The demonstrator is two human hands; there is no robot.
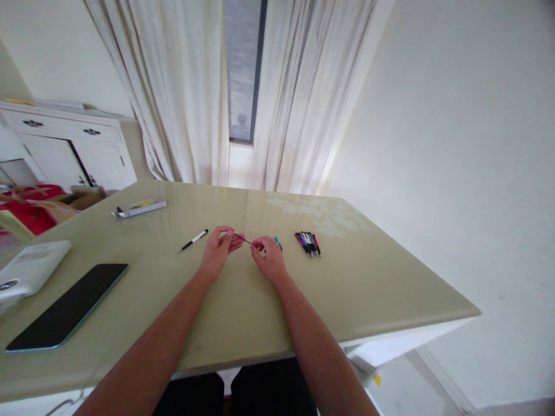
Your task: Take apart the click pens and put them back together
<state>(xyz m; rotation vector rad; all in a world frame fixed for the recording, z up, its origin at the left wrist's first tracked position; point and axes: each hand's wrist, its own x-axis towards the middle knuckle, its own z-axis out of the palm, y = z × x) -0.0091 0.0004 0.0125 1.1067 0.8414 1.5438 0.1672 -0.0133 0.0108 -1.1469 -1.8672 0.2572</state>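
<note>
Rests on the worktop (pixel 390 283), right of the right grip (pixel 269 259): a close group of coloured pens (pixel 308 244). Just beside the same grip, partly hidden behind it: a teal pen (pixel 278 243). Left of the left grip (pixel 214 252): a white-and-black pen (pixel 193 240), and farther away, a black tablet (pixel 67 307) and an open narrow box (pixel 141 208). Reaches forward with both forearms, converging over the worktop, wrists bent slightly inward. Pinches a thin dark rod (pixel 241 237) between both grips, with thumb and finger closed at each end.
</note>
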